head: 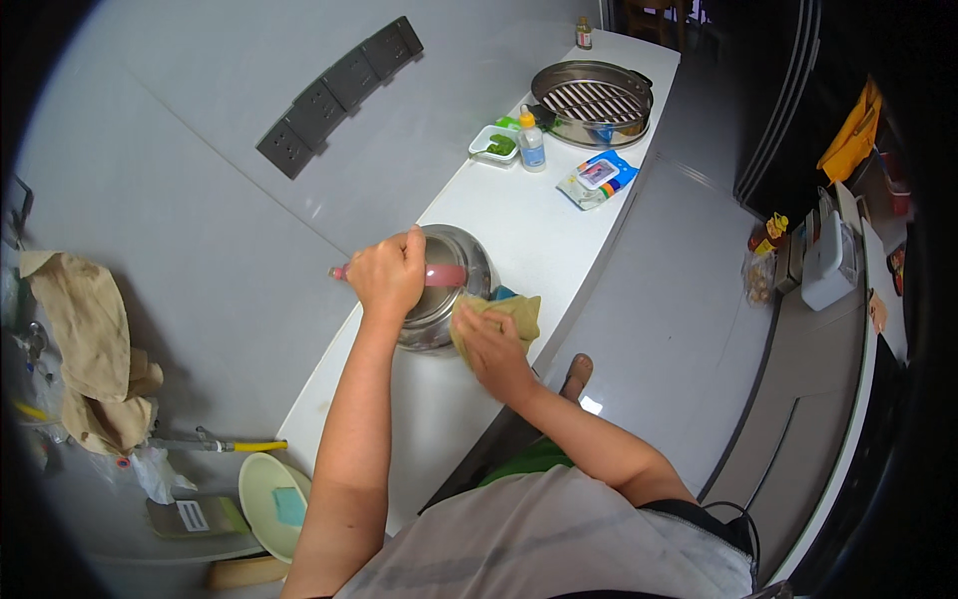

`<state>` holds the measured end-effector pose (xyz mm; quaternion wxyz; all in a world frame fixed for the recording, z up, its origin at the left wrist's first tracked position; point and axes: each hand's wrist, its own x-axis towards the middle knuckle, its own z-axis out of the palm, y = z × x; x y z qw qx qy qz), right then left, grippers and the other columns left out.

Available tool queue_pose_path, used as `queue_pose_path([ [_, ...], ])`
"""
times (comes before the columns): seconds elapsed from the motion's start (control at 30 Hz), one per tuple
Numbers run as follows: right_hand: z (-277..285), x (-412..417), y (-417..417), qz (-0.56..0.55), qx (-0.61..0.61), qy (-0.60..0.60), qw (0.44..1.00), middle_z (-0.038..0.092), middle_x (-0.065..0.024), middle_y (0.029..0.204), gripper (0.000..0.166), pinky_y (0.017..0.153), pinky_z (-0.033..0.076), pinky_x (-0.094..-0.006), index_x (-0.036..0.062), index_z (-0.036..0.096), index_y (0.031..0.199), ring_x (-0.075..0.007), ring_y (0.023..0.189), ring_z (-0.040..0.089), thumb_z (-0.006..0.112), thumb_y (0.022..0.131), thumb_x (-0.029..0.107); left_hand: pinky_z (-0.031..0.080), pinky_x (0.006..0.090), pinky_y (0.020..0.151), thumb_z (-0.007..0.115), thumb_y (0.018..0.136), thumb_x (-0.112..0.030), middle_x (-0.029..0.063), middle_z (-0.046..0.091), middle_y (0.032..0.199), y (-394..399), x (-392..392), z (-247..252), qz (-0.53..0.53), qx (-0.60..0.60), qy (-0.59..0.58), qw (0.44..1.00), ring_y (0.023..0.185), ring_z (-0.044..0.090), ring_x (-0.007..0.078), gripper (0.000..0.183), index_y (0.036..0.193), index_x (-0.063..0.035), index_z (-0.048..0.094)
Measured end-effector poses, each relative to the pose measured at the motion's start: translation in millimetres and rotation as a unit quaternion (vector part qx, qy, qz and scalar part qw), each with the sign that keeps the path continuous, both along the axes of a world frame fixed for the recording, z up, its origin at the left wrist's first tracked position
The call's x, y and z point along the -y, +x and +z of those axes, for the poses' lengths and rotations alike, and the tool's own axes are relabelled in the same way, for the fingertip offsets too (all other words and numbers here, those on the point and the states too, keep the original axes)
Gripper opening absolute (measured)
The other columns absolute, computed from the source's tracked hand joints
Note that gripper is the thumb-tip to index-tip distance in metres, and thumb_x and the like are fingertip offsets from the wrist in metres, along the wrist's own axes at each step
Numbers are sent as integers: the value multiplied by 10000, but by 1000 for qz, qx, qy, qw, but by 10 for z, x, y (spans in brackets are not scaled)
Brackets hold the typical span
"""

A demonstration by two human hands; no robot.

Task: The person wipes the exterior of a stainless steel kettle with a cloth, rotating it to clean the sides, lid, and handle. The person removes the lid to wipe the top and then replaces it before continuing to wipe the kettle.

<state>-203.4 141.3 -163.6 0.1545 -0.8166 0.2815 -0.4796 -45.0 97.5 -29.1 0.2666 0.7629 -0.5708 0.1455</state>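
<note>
A round stainless steel kettle (479, 258) with a pink handle (444, 275) stands on the white counter (490, 198). My left hand (389, 271) is closed around that handle, above the kettle near the wall. Against the kettle's lower right side, my right hand (494, 348) holds a yellowish cloth (528, 314), fingers spread over it. Something dark blue (503, 293) shows just behind the cloth; what it is cannot be told. The kettle's underside and part of its lid are hidden.
Farther along the counter are a wet-wipes pack (597, 180), a plastic bottle with a yellow cap (531, 146), a white tray of greens (494, 146), a steel steamer pot with a rack (591, 105) and a small jar (584, 35). A pale basin (262, 498) lies at lower left.
</note>
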Motion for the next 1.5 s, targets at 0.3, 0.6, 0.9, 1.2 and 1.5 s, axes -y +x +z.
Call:
queue_pose_path([
  [0.3, -477, -111, -257, -9, 173, 186, 967, 705, -132, 1116, 196, 846, 514, -374, 8, 702, 1029, -283, 977, 653, 635, 844, 8, 477, 469, 652, 606, 884, -507, 133, 640, 652, 103, -106, 122, -93, -48, 94, 990, 635, 616, 362, 476, 715, -64, 651],
  [0.6, 278, 426, -401, -4, 432, 350, 831, 681, -101, 1126, 103, 959, 471, -303, 3, 711, 970, -179, 1054, 626, 631, 928, 51, 440, 415, 588, 804, 686, -455, 91, 556, 649, 342, -173, 185, -259, 92, 103, 956, 662, 541, 301, 451, 721, -58, 592],
  [0.9, 187, 917, -249, 311, 414, 489, 702, 397, -130, 1397, 439, 1143, 278, -360, 35, 429, 1273, -240, 1340, 387, 513, 856, -74, 341, 390, 528, 800, 639, -479, 74, 457, 586, 371, -117, 99, -274, 55, 77, 957, 585, 411, 263, 520, 635, -55, 499],
  [1.2, -167, 1326, -300, 185, 110, 388, 896, 593, -148, 975, 233, 797, 480, -404, 14, 600, 943, -357, 910, 603, 550, 758, -118, 336, 365, 523, 781, 628, -559, 60, 446, 578, 446, -140, 75, -260, 27, 112, 959, 571, 423, 234, 580, 625, -56, 492],
  [1.5, -431, 1801, -55, 196, -22, 467, 862, 608, -213, 940, 163, 713, 465, -461, 5, 543, 875, -400, 864, 596, 600, 737, -60, 363, 381, 550, 759, 617, -595, 57, 475, 580, 432, -75, 89, -252, 32, 99, 962, 547, 441, 255, 591, 614, -64, 498],
])
